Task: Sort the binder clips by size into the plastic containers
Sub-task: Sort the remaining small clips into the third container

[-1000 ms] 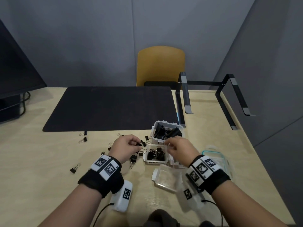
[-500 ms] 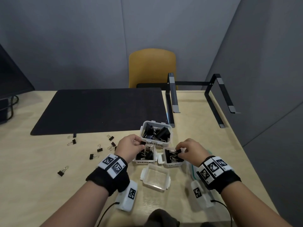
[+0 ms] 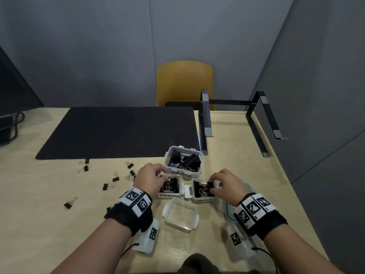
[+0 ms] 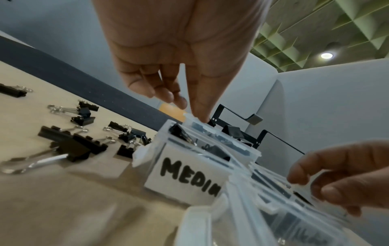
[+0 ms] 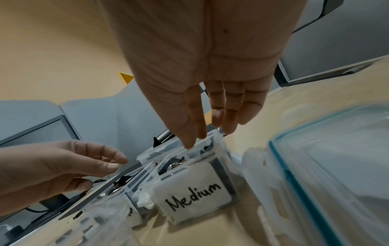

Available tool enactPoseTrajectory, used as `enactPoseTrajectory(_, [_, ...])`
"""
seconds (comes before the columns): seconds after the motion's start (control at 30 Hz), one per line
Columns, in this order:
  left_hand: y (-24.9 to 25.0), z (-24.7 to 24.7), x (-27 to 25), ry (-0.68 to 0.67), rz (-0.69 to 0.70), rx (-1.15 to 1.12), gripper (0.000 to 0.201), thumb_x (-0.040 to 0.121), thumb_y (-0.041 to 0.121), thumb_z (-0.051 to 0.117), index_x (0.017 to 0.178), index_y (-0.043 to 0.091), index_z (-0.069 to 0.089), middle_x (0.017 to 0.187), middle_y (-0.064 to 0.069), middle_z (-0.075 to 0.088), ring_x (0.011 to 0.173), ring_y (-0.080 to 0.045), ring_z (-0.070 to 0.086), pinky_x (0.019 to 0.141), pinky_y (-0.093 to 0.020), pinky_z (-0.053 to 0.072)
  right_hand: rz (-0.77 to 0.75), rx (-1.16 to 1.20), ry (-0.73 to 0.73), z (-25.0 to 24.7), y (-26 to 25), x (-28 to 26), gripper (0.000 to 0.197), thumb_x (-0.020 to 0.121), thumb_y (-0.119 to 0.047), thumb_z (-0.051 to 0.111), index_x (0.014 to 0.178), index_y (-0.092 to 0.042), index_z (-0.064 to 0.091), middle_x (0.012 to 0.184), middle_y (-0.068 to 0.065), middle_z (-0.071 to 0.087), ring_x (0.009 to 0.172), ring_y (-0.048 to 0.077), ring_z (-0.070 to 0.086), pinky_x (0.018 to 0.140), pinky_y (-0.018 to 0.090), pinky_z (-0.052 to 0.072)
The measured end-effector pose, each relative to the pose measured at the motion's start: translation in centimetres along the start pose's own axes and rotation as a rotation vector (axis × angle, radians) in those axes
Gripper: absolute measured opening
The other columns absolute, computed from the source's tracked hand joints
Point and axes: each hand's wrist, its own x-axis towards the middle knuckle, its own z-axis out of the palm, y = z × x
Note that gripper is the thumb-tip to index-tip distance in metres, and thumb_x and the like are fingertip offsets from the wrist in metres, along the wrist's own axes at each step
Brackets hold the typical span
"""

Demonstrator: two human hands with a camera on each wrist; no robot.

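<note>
Two small clear containers stand side by side, both holding black binder clips: the left medium container (image 3: pixel 168 194) (image 4: pixel 185 174) and the right medium container (image 3: pixel 204 199) (image 5: pixel 193 194). My left hand (image 3: pixel 163 176) (image 4: pixel 187 108) pinches the far rim of the left one between thumb and fingers. My right hand (image 3: pixel 214 183) (image 5: pixel 204 136) pinches the far right wall of the right one, thumb inside. Behind them the large container (image 3: pixel 184 175) holds big clips. An empty container (image 3: pixel 180 214) sits in front. Several small loose clips (image 3: pixel 108 186) (image 4: pixel 84 114) lie to the left.
A clear lid with a teal seal (image 3: pixel 229 212) (image 5: pixel 294 174) lies under my right wrist. A black mat (image 3: pixel 122 131) covers the far table. A black metal stand (image 3: pixel 205 123) rises behind the large container, and a yellow chair (image 3: pixel 184 82) is beyond the table.
My right hand has drawn the right medium container out to the right of the left one. My left hand has moved from the loose clips onto the left container's rim.
</note>
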Motion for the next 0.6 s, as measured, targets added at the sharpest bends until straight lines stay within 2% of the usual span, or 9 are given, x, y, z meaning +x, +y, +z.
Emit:
enactPoseTrajectory(0.1, [-0.4,0.4,-0.5,-0.036,0.060,0.085,0.021,0.078,0.031,0.073,0.098,0.028,0.071,0.099,0.004,0.057,0.097,-0.016,0.053,0.084,-0.030,0.045,-0.025,0.010,0.021,-0.1,-0.1,0.0,0.027,0.085,-0.023,0.062,0.112,-0.021,0.062,0.108,-0.003,0.046,0.089,0.012,0.050,0.076,0.019,0.036])
enactPoseTrajectory(0.17, [-1.0,0.8,-0.8,-0.069,0.063,0.168,0.026,0.078,0.037,0.072,0.104,0.033,0.070,0.100,0.007,0.052,0.101,-0.014,0.047,0.089,-0.029,0.042,-0.050,0.020,0.031,-0.1,-0.4,0.0,0.026,0.086,-0.022,0.061,0.112,-0.020,0.062,0.109,-0.004,0.047,0.089,0.011,0.051,0.076,0.018,0.036])
enactPoseTrajectory(0.3, [-1.8,1.1,-1.0,-0.080,0.053,0.080,0.028,0.080,0.037,0.070,0.108,0.034,0.069,0.093,0.011,0.042,0.098,-0.011,0.037,0.091,-0.025,0.036,-0.089,0.044,0.036,-0.1,-1.1,0.1,0.026,0.086,-0.020,0.061,0.111,-0.019,0.063,0.104,-0.006,0.044,0.087,0.009,0.051,0.075,0.016,0.036])
enactPoseTrajectory(0.47, [-2.8,0.7,-0.9,-0.017,0.042,-0.014,0.029,0.083,0.032,0.068,0.112,0.036,0.066,0.091,0.011,0.043,0.098,-0.013,0.040,0.090,-0.026,0.037,-0.125,0.043,0.042,-0.1,-2.0,0.0,0.024,0.086,-0.020,0.061,0.110,-0.019,0.063,0.106,-0.004,0.048,0.089,0.013,0.054,0.075,0.017,0.038])
enactPoseTrajectory(0.6, [-3.6,0.6,-0.9,-0.090,0.000,-0.029,0.029,0.082,0.033,0.069,0.110,0.036,0.067,0.090,0.013,0.042,0.103,-0.014,0.040,0.093,-0.027,0.037,-0.153,0.048,0.044,0.2,-3.2,0.0,0.023,0.087,-0.019,0.060,0.110,-0.020,0.063,0.107,-0.005,0.048,0.085,0.012,0.052,0.074,0.016,0.038])
